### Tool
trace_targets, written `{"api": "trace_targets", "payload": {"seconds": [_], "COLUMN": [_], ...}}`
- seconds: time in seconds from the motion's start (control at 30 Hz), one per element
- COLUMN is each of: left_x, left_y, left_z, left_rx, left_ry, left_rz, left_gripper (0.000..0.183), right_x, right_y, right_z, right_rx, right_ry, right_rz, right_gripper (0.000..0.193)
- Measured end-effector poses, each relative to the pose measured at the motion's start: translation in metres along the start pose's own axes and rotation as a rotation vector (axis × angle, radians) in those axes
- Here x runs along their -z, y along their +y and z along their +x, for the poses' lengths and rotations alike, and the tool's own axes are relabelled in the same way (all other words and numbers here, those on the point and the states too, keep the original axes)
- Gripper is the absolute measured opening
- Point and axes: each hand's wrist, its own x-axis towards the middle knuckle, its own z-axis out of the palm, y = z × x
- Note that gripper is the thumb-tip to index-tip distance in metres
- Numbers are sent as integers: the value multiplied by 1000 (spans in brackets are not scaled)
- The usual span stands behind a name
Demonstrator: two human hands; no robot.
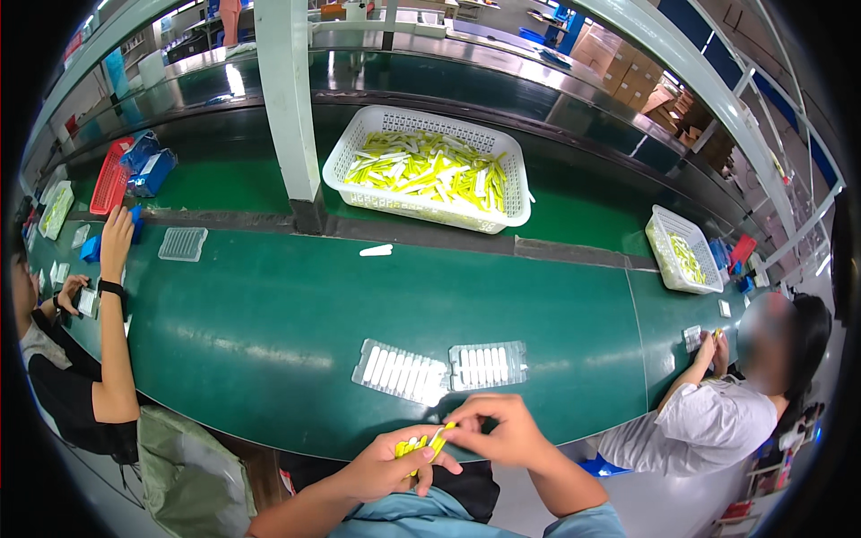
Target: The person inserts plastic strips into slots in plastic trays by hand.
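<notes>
Close to the table's near edge, my left hand (372,471) is closed around several slim yellow-and-white sticks (413,455). The fingertips of my right hand (507,429) pinch the upper end of one yellow stick, right beside that bunch. Just beyond my hands lie two clear plastic trays. The left tray (360,369) is slightly turned and has a row of white sticks in its slots. The right tray (518,366) also holds a row of white sticks. Neither hand touches the trays. A loose white piece (377,250) lies farther back on the green table (269,314).
A large white basket (489,222) full of yellow-and-white sticks stands behind a metal post (289,117). An empty clear tray (183,244) lies left. Co-workers sit at left (112,368) and right (708,417). There is a smaller white basket (659,238) at right and a red basket (109,177) at far left.
</notes>
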Motion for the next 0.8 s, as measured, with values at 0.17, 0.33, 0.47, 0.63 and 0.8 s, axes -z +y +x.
{"api": "trace_targets", "payload": {"seconds": [0.17, 0.33, 0.47, 0.63, 0.8], "left_x": [3, 7, 11, 11, 8], "left_y": [2, 4, 2, 3, 6], "left_z": [-7, -13, -11, -10, -9], "left_rx": [-5, -23, -4, 2, -10], "left_ry": [49, 74, 73, 60, 68], "left_rz": [22, -32, -10, -8, -3], "left_gripper": [40, 39, 41, 44, 39], "right_x": [31, 111, 122, 106, 105], "right_y": [26, 39, 48, 29, 27], "right_z": [-1, 17, 32, 43, 39], "right_rx": [-165, -354, -326, -186, -238], "right_ry": [300, 134, -61, -53, -33], "right_rz": [326, 186, 87, -361, -220], "right_gripper": [3, 3, 8, 50, 47]}}
